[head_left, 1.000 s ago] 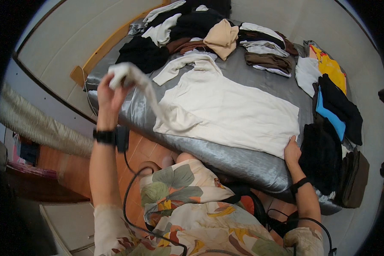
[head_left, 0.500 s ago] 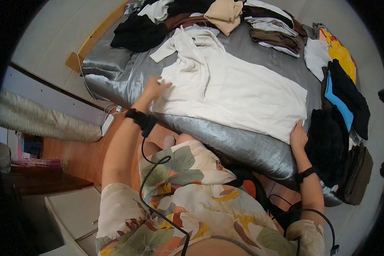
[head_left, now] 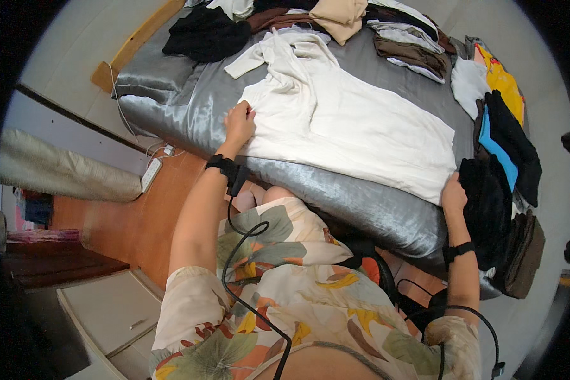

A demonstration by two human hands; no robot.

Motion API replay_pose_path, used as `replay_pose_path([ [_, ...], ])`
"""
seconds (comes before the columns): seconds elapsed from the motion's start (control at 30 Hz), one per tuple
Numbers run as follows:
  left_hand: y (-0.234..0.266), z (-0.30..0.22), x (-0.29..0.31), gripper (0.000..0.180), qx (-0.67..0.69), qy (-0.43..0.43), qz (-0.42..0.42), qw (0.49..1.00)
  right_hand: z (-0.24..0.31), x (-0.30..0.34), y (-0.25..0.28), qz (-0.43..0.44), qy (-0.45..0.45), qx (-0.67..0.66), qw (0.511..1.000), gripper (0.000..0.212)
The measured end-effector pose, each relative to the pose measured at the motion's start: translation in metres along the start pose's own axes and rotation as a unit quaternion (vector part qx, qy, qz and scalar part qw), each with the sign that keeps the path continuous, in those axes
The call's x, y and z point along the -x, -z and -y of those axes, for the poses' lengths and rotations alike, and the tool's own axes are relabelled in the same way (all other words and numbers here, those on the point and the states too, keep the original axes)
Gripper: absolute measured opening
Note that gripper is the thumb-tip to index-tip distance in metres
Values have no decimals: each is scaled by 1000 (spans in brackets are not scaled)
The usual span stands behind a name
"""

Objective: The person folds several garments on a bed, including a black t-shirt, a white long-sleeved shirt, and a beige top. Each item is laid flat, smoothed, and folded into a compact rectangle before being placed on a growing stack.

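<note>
A white long-sleeved garment (head_left: 361,120) lies spread over the near part of the grey bed, its hem toward the right. One sleeve sticks out at the upper left, while bunched fabric runs down across the body of the garment. My left hand (head_left: 239,125) is closed at the garment's left edge, fingers curled on the cloth. At the lower right corner of the hem, my right hand (head_left: 453,194) pinches the fabric between thumb and fingers.
Folded clothes form a stack (head_left: 408,47) at the bed's far side, beside a beige folded piece (head_left: 339,19) and a black bundle (head_left: 206,37). Black garments (head_left: 484,202) lie right of my right hand. A power strip (head_left: 151,175) rests on the floor at left. Cables hang from my wrist straps.
My left hand has curled its fingers onto the garment's left edge, where they were more extended before. My right hand keeps its hold at the hem corner. The view has shifted slightly.
</note>
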State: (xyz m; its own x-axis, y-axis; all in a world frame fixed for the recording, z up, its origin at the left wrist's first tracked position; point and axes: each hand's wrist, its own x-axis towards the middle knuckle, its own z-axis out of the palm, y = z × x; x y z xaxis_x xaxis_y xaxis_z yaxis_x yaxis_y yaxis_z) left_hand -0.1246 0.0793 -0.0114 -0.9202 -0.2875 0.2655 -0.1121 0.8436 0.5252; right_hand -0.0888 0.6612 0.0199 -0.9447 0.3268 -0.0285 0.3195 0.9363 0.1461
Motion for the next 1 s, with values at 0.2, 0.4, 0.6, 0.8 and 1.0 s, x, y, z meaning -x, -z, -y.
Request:
replay_pose_path([
  [0.2, 6, -43, 20, 25, -159, -69, -40, 984, 58, -12, 39, -122, 151, 106, 975, 42],
  [0.4, -30, -74, 53, 48, -99, -154, 42, 982, 274, -62, 96, -95, 470, -355, 803, 26],
  [0.6, -32, -76, 57, 51, -99, -129, -44, 986, 480, -107, 105, -159, 462, -297, 820, 34],
  [0.8, -29, -76, 54, 52, -81, -119, -25, 989, 560, -137, 82, -21, 305, -372, 877, 52],
  [1.0, -34, -72, 54, 54, -83, -104, -12, 991, 538, -151, 143, 236, 195, -685, 661, 21],
])
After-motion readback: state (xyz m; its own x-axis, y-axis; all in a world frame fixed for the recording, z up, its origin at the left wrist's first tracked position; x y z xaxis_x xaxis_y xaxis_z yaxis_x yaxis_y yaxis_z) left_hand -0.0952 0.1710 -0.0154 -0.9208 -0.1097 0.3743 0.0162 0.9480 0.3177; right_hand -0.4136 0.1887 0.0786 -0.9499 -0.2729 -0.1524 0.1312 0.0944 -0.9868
